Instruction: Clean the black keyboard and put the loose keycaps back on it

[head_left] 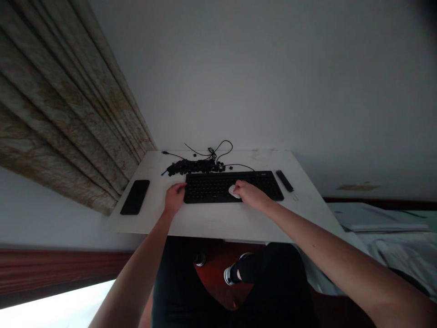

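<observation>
A black keyboard [208,187] lies flat on the white table [205,223], its long side across in front of me. My left hand [175,198] holds the keyboard's left edge, fingers closed against it. My right hand [251,193] pinches a white pad [233,192], which looks like a cotton pad, and presses it on the keys area right of the middle. Part of the keyboard is hidden under that hand. Just behind it lies a heap of small black pieces, apparently keycaps [194,166], with a blue-tipped thing [164,172] at its left end.
A black phone [135,197] lies at the table's left. To the keyboard's right is a dark elongated object [284,181]. A thin black cable [229,142] loops near the wall [259,82]. A patterned curtain [68,100] hangs at left.
</observation>
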The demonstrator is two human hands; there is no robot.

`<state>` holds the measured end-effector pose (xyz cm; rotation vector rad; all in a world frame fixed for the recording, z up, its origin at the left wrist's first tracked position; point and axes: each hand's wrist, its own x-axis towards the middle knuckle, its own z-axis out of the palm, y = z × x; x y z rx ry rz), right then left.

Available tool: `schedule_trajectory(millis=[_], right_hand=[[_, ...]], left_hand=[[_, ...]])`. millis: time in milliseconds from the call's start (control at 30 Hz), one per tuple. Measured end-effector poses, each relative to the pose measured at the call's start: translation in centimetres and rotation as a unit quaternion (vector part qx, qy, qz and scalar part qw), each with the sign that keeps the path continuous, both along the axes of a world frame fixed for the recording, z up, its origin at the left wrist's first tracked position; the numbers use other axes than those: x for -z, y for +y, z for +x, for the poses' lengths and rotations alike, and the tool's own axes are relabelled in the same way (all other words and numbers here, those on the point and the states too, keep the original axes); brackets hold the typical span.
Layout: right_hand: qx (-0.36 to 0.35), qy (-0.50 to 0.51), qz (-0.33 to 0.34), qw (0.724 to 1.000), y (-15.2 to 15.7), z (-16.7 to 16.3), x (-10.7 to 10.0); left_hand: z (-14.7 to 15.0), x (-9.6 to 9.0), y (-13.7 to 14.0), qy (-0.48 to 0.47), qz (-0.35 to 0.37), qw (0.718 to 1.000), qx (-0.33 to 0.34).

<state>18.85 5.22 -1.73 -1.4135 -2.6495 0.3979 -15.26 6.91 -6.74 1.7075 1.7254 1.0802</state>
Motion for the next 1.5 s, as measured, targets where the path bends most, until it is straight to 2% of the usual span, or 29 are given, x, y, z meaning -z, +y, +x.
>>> schedule_trajectory(millis=[100,200,367,467,533,667,967,1067,1167,1300,1400,1500], right_hand=[[0.010,0.021,-0.006,1.000,0.3,1.2,-0.1],[0.020,0.058,0.001,0.998,0.8,-0.1,-0.3],[0.001,0.120,0.032,0.992,1.1,-7.0,0.0],[-0.030,0.100,0.038,0.994,1.0,-11.0,0.5],[-0.040,0.078,0.040,0.995,0.9,-12.2,0.7],[-0.040,0.053,0.038,0.997,0.7,-10.9,0.7],[-0.006,0.027,-0.009,1.000,0.0,-1.1,0.3],[0.014,0.022,-0.026,0.999,0.2,0.6,0.0],[0.026,0.033,-0.017,0.999,0.6,-0.5,-0.5],[0.006,0.073,0.012,0.997,0.8,-5.7,-1.0],[-0.020,0.067,0.018,0.997,0.7,-9.3,-0.7],[-0.026,0.059,0.010,0.998,0.3,-10.2,-0.1]], left_hand=[[0.2,0.0,0.0,0.003,0.004,1.000,-0.010],[0.3,-0.1,0.0,0.009,0.008,1.000,-0.012],[0.2,-0.3,0.0,0.016,0.011,1.000,-0.010],[0.1,-0.3,0.0,0.010,0.008,1.000,-0.006],[0.0,-0.3,0.0,0.002,0.006,1.000,-0.006],[-0.2,-0.1,0.0,-0.007,0.003,1.000,-0.007],[-0.1,0.1,0.0,-0.012,0.004,1.000,-0.008],[0.1,-0.1,0.0,-0.002,0.007,1.000,-0.011],[0.3,-0.3,0.0,0.017,0.009,1.000,-0.011],[0.3,-0.4,0.1,0.033,0.012,0.999,-0.005],[0.1,-0.3,0.2,0.034,0.013,0.999,0.002],[0.1,-0.2,0.2,0.032,0.018,0.999,0.008]])
